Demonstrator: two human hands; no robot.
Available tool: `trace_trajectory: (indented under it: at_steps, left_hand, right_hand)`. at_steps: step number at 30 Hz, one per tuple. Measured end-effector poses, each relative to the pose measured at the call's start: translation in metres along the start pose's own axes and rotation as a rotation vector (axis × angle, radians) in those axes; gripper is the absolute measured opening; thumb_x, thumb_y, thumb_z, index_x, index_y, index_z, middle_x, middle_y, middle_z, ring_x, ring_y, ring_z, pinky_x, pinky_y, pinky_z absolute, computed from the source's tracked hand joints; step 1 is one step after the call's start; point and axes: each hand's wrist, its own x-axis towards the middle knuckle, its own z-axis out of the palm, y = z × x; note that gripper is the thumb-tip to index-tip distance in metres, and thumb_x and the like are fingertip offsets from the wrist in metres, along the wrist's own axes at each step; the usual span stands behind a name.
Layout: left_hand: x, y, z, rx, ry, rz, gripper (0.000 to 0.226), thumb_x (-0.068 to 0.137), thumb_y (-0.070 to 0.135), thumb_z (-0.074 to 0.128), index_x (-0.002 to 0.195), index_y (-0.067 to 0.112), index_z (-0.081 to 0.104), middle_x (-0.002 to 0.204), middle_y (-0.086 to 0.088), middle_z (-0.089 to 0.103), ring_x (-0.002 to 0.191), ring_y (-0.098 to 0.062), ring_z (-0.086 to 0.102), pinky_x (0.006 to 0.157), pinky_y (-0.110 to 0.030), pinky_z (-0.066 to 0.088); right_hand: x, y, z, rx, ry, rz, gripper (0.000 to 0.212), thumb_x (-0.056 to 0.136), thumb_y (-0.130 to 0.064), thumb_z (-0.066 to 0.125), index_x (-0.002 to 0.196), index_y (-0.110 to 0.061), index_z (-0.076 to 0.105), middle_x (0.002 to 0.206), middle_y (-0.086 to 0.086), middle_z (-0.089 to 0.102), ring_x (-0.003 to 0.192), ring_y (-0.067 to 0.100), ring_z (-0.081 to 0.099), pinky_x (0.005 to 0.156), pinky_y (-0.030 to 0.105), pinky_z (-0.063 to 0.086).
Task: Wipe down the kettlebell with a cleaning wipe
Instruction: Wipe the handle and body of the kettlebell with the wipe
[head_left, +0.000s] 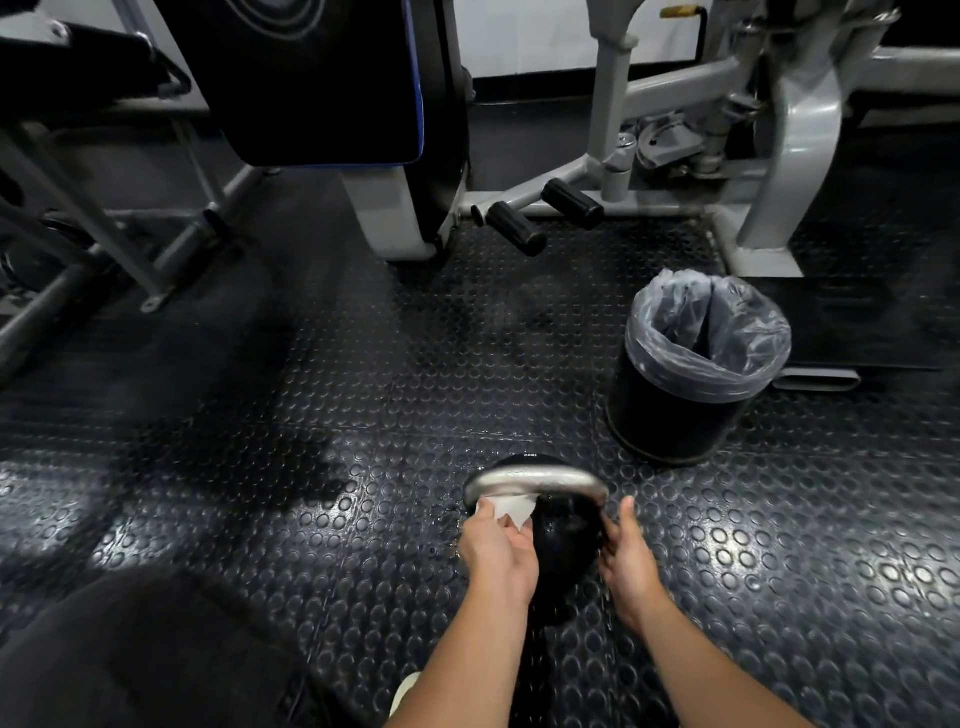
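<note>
Kettlebell (563, 540): on the floor, between both hands.
Left hand (500, 555): pinches the cleaning wipe (511, 506) against the handle's left end.
Right hand (627, 564): released, fingers touching the kettlebell's right side.

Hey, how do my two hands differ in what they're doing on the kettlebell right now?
The left hand pinches a white wipe against the left end of the silver handle; the right hand holds nothing. The left hand works high, at the handle; the right hand rests lower, flat against the right side of the black kettlebell, thumb pointing up. Both touch the kettlebell from opposite sides.
</note>
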Motion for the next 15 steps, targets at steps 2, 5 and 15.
trace_trajectory:
  at_steps: [2, 5, 15]
  left_hand:
    - [-0.004, -0.005, -0.003, 0.003, -0.009, 0.004, 0.022, 0.108, 0.008, 0.046, 0.091, 0.001, 0.057, 0.084, -0.016, 0.059, 0.076, -0.027, 0.058, 0.077, -0.039, 0.053]
    - [0.0, -0.001, -0.005, -0.003, -0.021, 0.017, 0.022, 0.108, 0.008, 0.045, 0.092, 0.0, 0.058, 0.087, -0.017, 0.062, 0.078, -0.027, 0.06, 0.081, -0.04, 0.053]
    - [0.01, -0.006, -0.011, 0.057, -0.026, 0.036, 0.018, 0.107, 0.013, 0.051, 0.11, -0.001, 0.062, 0.103, -0.021, 0.066, 0.093, -0.032, 0.064, 0.109, -0.049, 0.05]
  right_hand:
    - [-0.001, 0.0, -0.001, 0.012, -0.009, 0.005, 0.052, 0.101, -0.063, 0.024, 0.102, -0.031, 0.065, 0.096, -0.008, 0.069, 0.092, 0.004, 0.06, 0.096, 0.031, 0.041]
    - [-0.001, 0.0, 0.0, 0.016, -0.017, 0.009, 0.053, 0.101, -0.064, 0.023, 0.103, -0.031, 0.065, 0.096, -0.008, 0.07, 0.092, 0.004, 0.061, 0.096, 0.031, 0.041]
    - [-0.004, -0.001, 0.002, 0.023, -0.004, 0.007, 0.052, 0.102, -0.062, 0.024, 0.104, -0.029, 0.064, 0.099, -0.008, 0.066, 0.097, 0.009, 0.059, 0.098, 0.03, 0.039]
